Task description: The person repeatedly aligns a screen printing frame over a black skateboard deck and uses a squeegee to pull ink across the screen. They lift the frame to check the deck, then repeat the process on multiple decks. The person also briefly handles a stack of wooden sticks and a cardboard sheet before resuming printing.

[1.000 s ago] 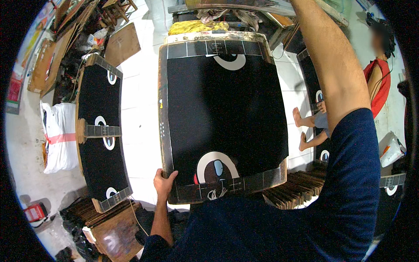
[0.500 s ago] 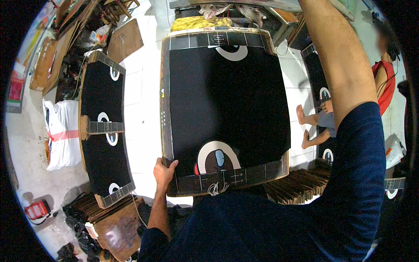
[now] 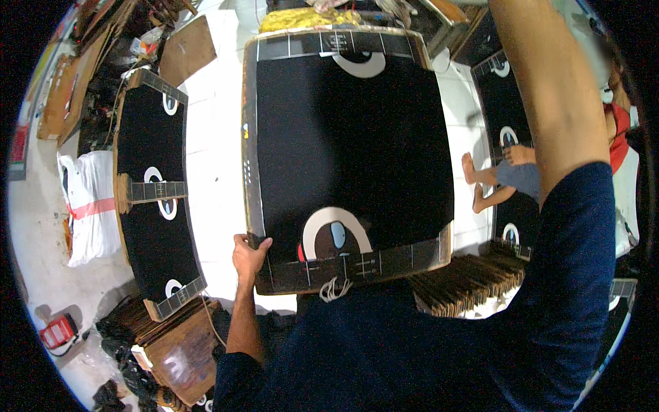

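From where I sit at the remote feed, I have a large rectangular board with worn brown edges point(image 3: 249, 182) lying face up in front of the wearer's body. A matte black sheet point(image 3: 350, 151) covers most of it, marked by a cream-and-brown eye shape with a pale blue oval point(image 3: 336, 233) near the closer edge and a partial white ring point(image 3: 364, 65) near the far one.

My left hand point(image 3: 250, 257) is at the board's left rim, just up from its near left corner. It is partly open, the thumb spread away from the fingers with the rim between them: the thumb rests at the top surface and the fingers sit on the outer side. So it has hold of the edge, though I cannot tell how firmly. Nearly all of the board lies to the right of this hand and beyond it.

My right forearm point(image 3: 552, 82) stretches up and out of view at the top; I cannot tell what the right hand is doing.

A bunched yellow cloth point(image 3: 309, 19) sits just past the far edge. Similar black panels point(image 3: 154, 237) lie well apart to the left, and a stack of thin brown boards point(image 3: 473, 283) stands near the closer right corner.
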{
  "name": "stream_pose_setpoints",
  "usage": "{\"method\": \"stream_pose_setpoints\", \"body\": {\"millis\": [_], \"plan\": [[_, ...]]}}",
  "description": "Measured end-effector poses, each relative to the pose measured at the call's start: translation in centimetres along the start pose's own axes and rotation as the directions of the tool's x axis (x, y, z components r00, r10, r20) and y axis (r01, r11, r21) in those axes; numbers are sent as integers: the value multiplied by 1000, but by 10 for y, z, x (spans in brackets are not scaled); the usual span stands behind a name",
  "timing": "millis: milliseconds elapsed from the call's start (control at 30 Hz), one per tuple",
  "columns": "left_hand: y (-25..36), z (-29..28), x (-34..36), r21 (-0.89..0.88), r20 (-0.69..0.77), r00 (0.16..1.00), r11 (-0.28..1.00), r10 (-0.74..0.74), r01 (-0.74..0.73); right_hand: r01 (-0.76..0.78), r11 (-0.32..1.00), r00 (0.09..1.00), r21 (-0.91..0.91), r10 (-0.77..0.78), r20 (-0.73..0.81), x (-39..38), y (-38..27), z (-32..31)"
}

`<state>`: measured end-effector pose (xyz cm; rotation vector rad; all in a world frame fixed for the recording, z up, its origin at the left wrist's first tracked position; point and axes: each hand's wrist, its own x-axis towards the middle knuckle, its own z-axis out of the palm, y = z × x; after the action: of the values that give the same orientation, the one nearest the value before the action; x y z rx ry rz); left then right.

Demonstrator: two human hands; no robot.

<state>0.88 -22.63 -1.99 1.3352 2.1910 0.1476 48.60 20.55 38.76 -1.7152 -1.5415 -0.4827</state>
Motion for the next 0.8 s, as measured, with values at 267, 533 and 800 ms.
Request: {"method": "stream_pose_setpoints", "body": {"millis": [267, 533, 800], "plan": [[-16, 29, 14, -119, -52, 997, 991, 59, -64, 43, 999, 999, 33, -44, 32, 8, -9, -5], [113, 22, 83, 42, -343, 867, 928, 361, -370, 41, 998, 996, 57, -45, 73, 37, -11, -1], [421, 54, 245, 211, -85, 761, 758, 643, -617, 103, 993, 990, 65, -109, 90, 78, 1, 18]]}}
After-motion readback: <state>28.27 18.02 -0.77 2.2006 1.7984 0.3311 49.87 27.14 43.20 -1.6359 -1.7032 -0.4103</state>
